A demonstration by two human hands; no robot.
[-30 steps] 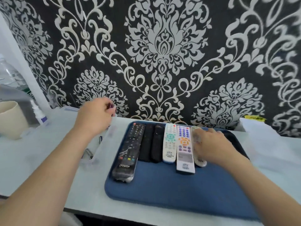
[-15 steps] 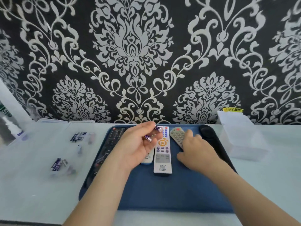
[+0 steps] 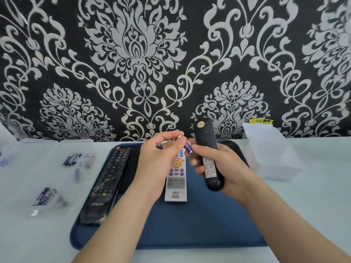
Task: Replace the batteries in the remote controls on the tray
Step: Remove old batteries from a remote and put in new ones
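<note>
My right hand [image 3: 222, 166] grips a black remote [image 3: 207, 150] back side up, lifted above the blue tray [image 3: 199, 224]. My left hand [image 3: 159, 160] pinches purple batteries [image 3: 188, 147] right next to that remote. On the tray lie a long black remote [image 3: 106, 185] at the left and a white remote [image 3: 176, 183] with an orange pad in the middle. Other remotes on the tray are mostly hidden behind my left hand.
Clear plastic boxes at the left hold loose batteries [image 3: 71, 160] and a second batch of batteries [image 3: 43, 196]. Another clear box [image 3: 271, 154] stands to the right of the tray. The patterned wall rises straight behind the table.
My right hand has lifted the black remote off the tray and turned it back side up. My left hand has brought the batteries from the left box over to it.
</note>
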